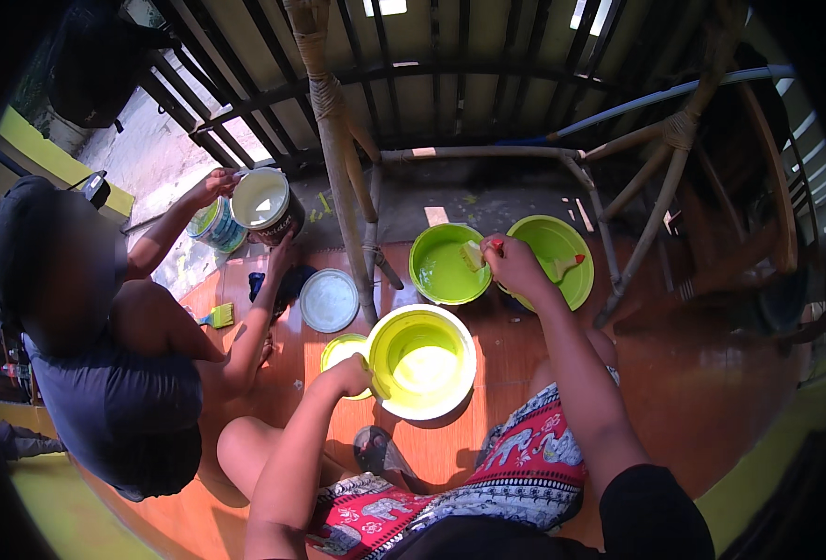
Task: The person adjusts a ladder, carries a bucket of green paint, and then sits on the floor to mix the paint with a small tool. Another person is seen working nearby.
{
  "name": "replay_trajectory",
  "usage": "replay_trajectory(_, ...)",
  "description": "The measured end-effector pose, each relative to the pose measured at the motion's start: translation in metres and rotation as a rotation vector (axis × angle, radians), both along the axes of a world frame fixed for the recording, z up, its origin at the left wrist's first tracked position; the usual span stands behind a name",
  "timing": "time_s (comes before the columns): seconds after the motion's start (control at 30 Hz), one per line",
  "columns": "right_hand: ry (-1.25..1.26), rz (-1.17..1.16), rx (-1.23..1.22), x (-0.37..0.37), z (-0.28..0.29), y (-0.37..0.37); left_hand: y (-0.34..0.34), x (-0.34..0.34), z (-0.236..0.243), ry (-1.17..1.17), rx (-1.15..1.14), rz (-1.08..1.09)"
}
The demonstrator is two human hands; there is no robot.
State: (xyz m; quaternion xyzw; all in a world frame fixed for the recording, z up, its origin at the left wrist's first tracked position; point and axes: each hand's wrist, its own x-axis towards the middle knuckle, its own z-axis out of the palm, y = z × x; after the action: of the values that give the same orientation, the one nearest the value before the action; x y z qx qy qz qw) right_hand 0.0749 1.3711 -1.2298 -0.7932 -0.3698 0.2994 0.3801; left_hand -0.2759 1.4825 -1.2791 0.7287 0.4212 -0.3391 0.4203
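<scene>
My right hand point(515, 266) is closed round the red handle of a paintbrush point(473, 256). Its yellow-green bristles are over the right side of a lime-green bucket point(436, 289) of lime-coloured paint. At the rim of a pale basin point(464, 359), coated inside with yellow-green paint, my left hand point(347, 375) is closed on the left edge. Partly behind that hand lies a small round yellow-green lid or dish point(338, 349). To the right, a second paintbrush point(567, 266) with a red-tipped handle rests in a lime-green tub point(548, 229).
A person point(123, 392) at the left tilts a dark pail point(268, 210) in both hands, beside a pale tub point(215, 227). A round pale lid point(330, 301) and another brush point(218, 315) lie on the orange floor. Bamboo poles point(338, 159) stand before a dark slatted fence point(459, 103).
</scene>
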Motion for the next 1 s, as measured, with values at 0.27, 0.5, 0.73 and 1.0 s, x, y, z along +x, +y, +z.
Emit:
replay_trajectory(0.27,-0.183,0.258,-0.396,-0.003,-0.071,0.057,0.015,0.006,-0.02,-0.093,0.011,0.07)
replay_trajectory(0.5,-0.284,0.299,-0.436,-0.013,-0.105,0.072,0.015,0.016,-0.017,-0.142,0.07,0.057)
replay_trajectory(0.73,-0.052,0.175,-0.37,-0.001,-0.086,0.058,0.02,0.021,-0.007,-0.097,-0.025,0.12)
replay_trajectory(1.0,0.002,0.223,-0.133,0.006,-0.023,0.033,0.024,0.025,-0.007,-0.073,-0.103,0.192)
